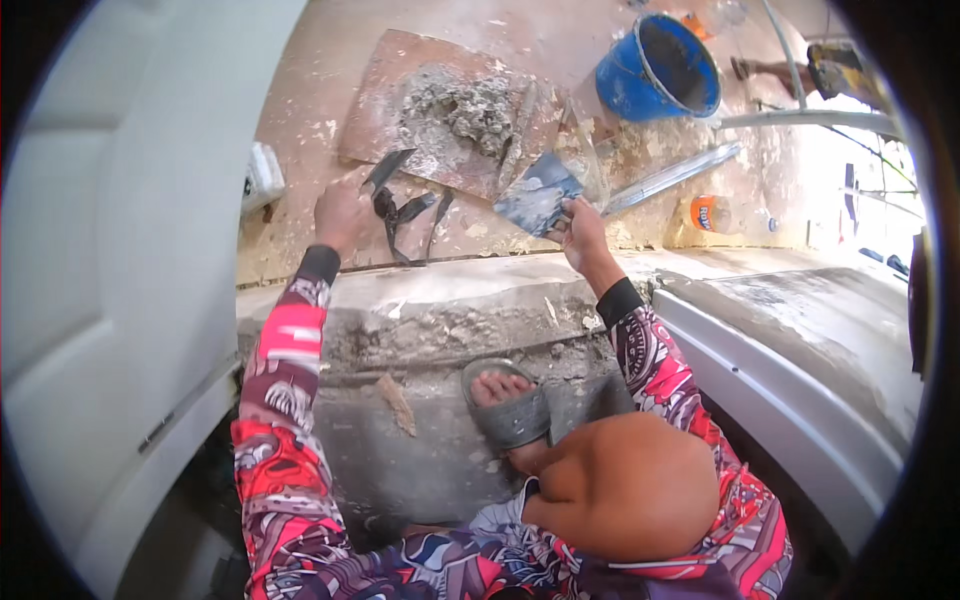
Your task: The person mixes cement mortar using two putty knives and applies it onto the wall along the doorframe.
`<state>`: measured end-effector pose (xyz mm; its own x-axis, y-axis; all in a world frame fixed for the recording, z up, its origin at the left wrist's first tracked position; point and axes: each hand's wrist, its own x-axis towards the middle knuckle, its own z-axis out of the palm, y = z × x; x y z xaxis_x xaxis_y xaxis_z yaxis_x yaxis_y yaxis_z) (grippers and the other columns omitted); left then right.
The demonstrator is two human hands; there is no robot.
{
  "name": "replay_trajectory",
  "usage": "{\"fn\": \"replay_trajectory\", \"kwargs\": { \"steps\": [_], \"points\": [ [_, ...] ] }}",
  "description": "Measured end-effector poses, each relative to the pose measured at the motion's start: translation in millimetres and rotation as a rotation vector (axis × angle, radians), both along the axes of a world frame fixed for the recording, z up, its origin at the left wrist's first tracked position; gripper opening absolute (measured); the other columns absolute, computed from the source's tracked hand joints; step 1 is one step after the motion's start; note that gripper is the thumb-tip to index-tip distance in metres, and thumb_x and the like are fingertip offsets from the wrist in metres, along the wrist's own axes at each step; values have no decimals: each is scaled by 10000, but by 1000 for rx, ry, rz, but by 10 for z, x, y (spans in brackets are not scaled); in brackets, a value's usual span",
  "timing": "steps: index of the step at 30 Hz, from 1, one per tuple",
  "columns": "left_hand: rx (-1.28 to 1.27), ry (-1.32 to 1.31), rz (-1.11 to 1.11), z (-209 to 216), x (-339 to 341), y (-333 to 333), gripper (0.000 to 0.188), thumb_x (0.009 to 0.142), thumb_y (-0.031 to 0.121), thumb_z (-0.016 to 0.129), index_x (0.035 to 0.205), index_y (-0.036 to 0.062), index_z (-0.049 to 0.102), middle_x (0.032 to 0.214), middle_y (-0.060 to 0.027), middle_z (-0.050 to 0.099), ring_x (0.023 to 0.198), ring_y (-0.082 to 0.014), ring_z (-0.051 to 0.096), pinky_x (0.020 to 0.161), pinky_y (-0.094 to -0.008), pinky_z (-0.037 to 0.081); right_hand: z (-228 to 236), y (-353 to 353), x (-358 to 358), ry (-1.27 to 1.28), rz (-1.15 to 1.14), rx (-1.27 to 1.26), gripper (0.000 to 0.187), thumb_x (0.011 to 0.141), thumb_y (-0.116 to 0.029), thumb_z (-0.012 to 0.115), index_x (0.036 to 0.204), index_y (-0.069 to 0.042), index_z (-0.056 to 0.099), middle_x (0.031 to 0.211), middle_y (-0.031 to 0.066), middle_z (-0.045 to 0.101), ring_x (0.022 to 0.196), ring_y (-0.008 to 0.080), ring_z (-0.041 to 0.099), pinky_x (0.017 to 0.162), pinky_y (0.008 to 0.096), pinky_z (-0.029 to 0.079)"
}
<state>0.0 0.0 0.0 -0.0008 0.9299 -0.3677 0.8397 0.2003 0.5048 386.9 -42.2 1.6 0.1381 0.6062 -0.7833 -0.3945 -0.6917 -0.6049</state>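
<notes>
Left hand [343, 210] gripping dark tool [390, 168], possibly a scraper, right hand [583, 237] pinching blue plate [540, 192]

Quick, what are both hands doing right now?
Left hand: closed, holding a dark flat tool.
Right hand: closed, holding a grey-smeared blue sheet.

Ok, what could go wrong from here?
The right hand grips the grey-smeared blue sheet near one corner, so it might tip. The black strap lies close to the left hand and its dark flat piece, and could snag. The lumpy grey mix is heaped on a flat board, so some might spill off.
</notes>
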Motion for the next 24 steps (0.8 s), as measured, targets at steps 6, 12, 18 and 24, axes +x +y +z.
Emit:
{"fn": "replay_trajectory", "kwargs": {
  "steps": [6,12,18,24],
  "points": [
    [188,221,-318,-452,549,1294,312,912,179,486,1125,105,703,1087,-194,680,1003,-415,647,894,-518,507,-44,219,219,19,32,21,127,977,-110,446,1078,-72,514,979,87,622,806,230,673,717,397,593],
    [245,486,-401,-874,869,2072,355,891,187,488,1164,235,710,1065,-132,710,1011,-344,673,859,-471,538,74,83,340,9,-102,96,128,979,-117,474,1071,-54,535,985,71,633,807,187,666,699,348,592],
    [111,352,-539,-1135,874,2388,396,821,147,520,1180,185,681,1089,-177,692,1009,-374,667,861,-484,539,291,32,221,-10,-69,39,200,977,-110,482,1146,-31,555,1036,75,642,802,170,663,694,324,593],
    [-80,369,-520,-1269,870,2247,428,807,165,522,1205,143,675,1104,-207,690,1041,-400,657,892,-486,532,88,28,247,-40,5,3,165,976,-122,500,1097,-30,564,1019,60,638,776,152,656,683,296,591]
  ]
}}
